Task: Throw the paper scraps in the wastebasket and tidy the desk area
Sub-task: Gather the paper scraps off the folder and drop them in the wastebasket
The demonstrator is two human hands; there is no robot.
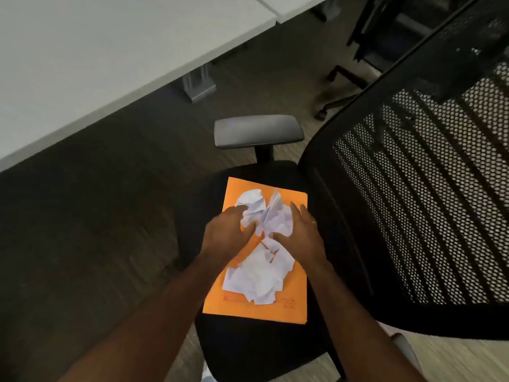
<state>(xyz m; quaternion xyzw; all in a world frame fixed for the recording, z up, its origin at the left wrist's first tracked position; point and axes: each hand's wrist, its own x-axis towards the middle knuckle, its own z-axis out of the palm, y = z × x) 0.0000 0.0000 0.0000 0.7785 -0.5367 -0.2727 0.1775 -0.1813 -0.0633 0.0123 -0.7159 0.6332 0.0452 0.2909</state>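
Note:
An orange envelope (289, 304) lies flat on the black seat (248, 351) of an office chair. White crumpled paper scraps are piled on it: a far clump (264, 210) and a nearer heap (259, 279). My left hand (228, 232) curls round the far clump from the left, thumb and fingers pressing into it. My right hand (300, 232) closes on the same clump from the right. Both hands squeeze the paper between them. No wastebasket is in view.
The chair's mesh backrest (424, 194) rises at the right, and a grey armrest (259, 130) sits beyond the seat. A white desk (96, 59) fills the upper left, with a grey desk foot (198, 84) under it. Another chair's base (347, 86) stands at the back.

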